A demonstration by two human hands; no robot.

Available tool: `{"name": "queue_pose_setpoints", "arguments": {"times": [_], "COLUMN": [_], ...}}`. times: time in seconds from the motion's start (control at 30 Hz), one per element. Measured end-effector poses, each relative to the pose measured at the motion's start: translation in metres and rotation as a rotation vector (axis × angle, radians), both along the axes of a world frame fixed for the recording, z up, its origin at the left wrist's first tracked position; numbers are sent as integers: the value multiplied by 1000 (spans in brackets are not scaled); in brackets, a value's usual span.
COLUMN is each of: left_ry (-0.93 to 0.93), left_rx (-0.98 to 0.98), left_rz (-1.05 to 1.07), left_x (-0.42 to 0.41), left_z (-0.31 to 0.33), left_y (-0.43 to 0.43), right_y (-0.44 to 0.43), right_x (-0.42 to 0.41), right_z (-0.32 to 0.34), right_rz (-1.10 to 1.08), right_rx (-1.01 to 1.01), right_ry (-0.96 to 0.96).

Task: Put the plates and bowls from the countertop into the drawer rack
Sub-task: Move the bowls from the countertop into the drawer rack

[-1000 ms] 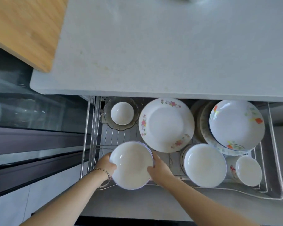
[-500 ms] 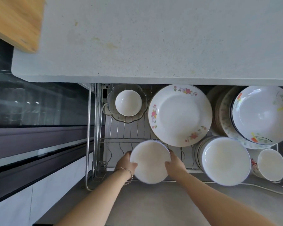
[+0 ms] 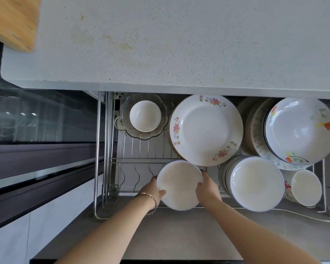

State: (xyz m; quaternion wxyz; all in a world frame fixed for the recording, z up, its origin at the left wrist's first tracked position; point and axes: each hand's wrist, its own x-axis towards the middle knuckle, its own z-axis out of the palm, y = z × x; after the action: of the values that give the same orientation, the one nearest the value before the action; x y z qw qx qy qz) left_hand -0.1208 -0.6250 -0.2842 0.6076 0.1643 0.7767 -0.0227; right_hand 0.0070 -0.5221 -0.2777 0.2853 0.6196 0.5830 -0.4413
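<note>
A plain white bowl [image 3: 179, 184] hangs over the front row of the wire drawer rack [image 3: 122, 161]. My left hand [image 3: 154, 190] grips its left rim and my right hand [image 3: 207, 188] grips its right rim. To its right stands a stack of white bowls [image 3: 255, 182]. Behind it lies a large floral plate [image 3: 206, 130]. A second stack of plates topped by a flowered bowl [image 3: 299, 128] sits at the back right. The grey countertop [image 3: 179, 40] above the drawer shows no dishes.
A small white bowl [image 3: 145, 116] rests in a glass dish [image 3: 126, 107] at the rack's back left. A small bowl [image 3: 306, 187] stands at the front right. A wooden board [image 3: 13, 20] lies on the counter's left corner. Dark cabinet fronts run along the left.
Both hands have lowered the white bowl deeper into the rack's front row, next to the stack of white bowls. The camera has moved closer to the drawer.
</note>
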Motion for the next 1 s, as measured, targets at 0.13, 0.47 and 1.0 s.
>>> {"name": "queue_pose_setpoints", "arguments": {"times": [0.13,0.47,1.0], "left_ry": [7,77,255], "left_rx": [-8,-39,768], "left_rz": [-27,-109,370], "left_x": [4,-6,-94], "left_z": [-5,9,244], "left_y": [3,-4,200], "right_y": [1,18,189], "right_x": [3,3,-66], "right_z": [0,7,208], "right_rz": [-23,106,123], "right_rx": [25,-81,125], "right_ry": [-10,-58,352]}}
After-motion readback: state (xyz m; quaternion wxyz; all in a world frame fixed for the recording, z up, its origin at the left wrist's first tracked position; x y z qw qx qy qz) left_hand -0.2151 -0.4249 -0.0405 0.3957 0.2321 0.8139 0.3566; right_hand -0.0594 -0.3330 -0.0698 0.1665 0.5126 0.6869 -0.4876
